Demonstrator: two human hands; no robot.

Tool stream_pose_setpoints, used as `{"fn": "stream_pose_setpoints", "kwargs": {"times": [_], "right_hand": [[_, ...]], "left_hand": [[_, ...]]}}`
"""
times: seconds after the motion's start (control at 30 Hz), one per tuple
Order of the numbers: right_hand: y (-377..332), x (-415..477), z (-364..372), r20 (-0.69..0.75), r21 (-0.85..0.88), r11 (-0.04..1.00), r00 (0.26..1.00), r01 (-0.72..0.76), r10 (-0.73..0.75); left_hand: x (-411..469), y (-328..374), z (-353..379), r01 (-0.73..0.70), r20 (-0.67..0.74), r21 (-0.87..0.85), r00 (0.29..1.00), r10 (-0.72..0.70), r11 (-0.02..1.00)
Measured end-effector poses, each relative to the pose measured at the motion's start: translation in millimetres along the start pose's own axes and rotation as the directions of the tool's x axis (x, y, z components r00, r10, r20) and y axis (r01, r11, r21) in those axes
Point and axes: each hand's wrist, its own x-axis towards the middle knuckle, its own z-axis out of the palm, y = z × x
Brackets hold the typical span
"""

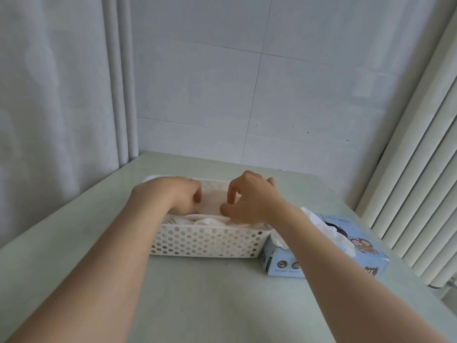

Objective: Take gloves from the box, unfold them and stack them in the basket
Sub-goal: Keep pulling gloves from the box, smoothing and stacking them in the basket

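A white perforated basket (205, 240) sits in the middle of the table with thin clear gloves (210, 220) lying in it. My left hand (176, 194) reaches into the basket's left part, fingers curled down onto the gloves. Over the right part, my right hand (249, 196) hovers with thumb and fingers bent, the fingertips apart just above the gloves. Whether either hand pinches the film is unclear. A light blue glove box (329, 253) lies right of the basket, partly under my right forearm, with a clear glove (338, 237) sticking out of its opening.
The pale green table (210, 293) meets a tiled wall behind the basket. A white curtain (61, 95) hangs on the left. A ribbed white radiator (420, 181) stands close on the right, just beyond the box.
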Motion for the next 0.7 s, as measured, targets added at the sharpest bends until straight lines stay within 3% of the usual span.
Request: {"fn": "stream_pose_setpoints", "kwargs": {"times": [0.17,0.27,0.33,0.4,0.53,0.63,0.7], "right_hand": [[14.4,-3.1,-1.8,-0.086,0.138,0.974,0.978,-0.179,0.192],[19.5,-6.3,0.3,-0.119,0.096,0.965,0.959,-0.246,0.256],[22.7,-11.6,-2.3,-0.164,0.086,0.964,0.951,-0.250,0.261],[25.5,-18.7,-9.3,-0.229,0.113,0.969,0.943,-0.220,0.240],[38.2,-37.7,-25.8,-0.288,0.235,0.956,0.926,-0.177,0.242],[55.3,-53.5,-35.6,-0.248,0.457,0.886,0.946,-0.075,0.207],[66.1,-64.4,-39.3,-0.200,0.513,0.858,0.969,-0.022,0.144]], "left_hand": [[7.7,-7.9,5.5,0.047,-0.021,0.010,0.999,-0.047,0.999],[7.8,-5.1,4.8,0.039,-0.011,-0.005,0.999,-0.039,0.999],[7.2,-3.9,3.0,0.035,-0.068,0.020,0.997,-0.034,0.999],[7.1,-0.1,0.1,0.010,-0.210,0.022,0.978,-0.005,1.000],[2.4,26.9,-3.6,-0.238,-0.500,-0.130,0.854,0.144,0.963],[-5.7,64.0,1.9,-0.462,-0.577,-0.203,0.768,0.276,0.863],[-7.7,85.9,10.3,-0.554,-0.588,-0.204,0.729,0.351,0.807]]}}
